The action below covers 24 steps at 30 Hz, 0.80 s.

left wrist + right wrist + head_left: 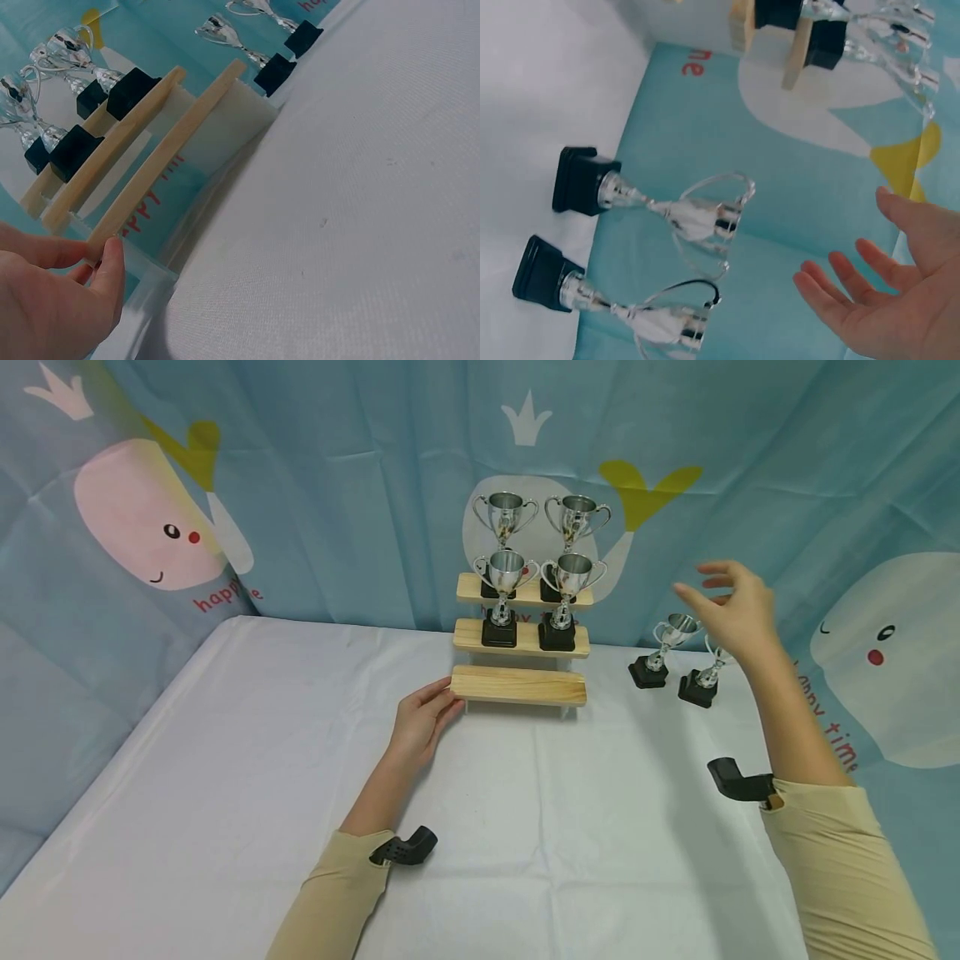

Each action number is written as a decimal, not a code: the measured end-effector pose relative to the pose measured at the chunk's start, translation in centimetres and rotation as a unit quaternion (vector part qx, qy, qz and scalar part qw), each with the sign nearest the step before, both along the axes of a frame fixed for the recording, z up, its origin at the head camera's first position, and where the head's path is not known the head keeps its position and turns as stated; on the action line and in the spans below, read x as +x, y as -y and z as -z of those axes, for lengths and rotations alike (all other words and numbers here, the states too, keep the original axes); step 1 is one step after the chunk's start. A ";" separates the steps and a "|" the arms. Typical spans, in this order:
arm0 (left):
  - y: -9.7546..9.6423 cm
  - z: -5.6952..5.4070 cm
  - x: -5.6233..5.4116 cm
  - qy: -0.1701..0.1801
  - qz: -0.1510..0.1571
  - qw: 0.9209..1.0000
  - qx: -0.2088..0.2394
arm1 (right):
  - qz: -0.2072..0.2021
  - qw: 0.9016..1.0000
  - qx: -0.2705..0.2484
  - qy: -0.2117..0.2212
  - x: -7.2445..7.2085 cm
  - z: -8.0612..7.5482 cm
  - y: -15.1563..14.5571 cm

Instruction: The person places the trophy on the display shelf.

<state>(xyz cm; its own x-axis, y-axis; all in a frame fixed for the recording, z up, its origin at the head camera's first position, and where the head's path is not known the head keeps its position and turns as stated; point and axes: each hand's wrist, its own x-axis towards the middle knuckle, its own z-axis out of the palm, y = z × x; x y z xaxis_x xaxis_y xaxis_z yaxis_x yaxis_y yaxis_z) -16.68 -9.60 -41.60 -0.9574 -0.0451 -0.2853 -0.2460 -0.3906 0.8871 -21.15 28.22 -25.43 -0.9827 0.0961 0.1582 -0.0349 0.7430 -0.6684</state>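
Note:
My left hand (422, 720) pinches the left end of the bottom board (517, 686) of a three-tier wooden stand, thumb and fingers on its edge in the left wrist view. Two silver trophy cups on black bases stand on the middle board (521, 642), one of them a front trophy (501, 597). Two more, including a back trophy (577, 518), stand on the top board. My right hand (738, 610) hangs in the air with fingers spread and nothing held. Near it, two trophies stand on the table: a left trophy (663, 650) and a right trophy (702, 681), partly hidden by the hand.
A white cloth (300, 752) covers the table. Behind it hangs a blue printed curtain (337, 510), close to the stand and the trophies. Black wrist cameras (408, 847) sit on both forearms.

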 end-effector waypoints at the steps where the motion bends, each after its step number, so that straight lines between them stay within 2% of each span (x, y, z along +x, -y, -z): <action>1: 0.0 0.0 0.0 -0.001 0.001 1.000 0.001 | 0.000 1.000 0.000 0.003 0.0 0.0 -0.3; 24: -0.1 -0.1 0.1 -0.003 0.001 1.000 0.003 | 0.042 0.998 0.029 0.031 0.5 1.9 -5.4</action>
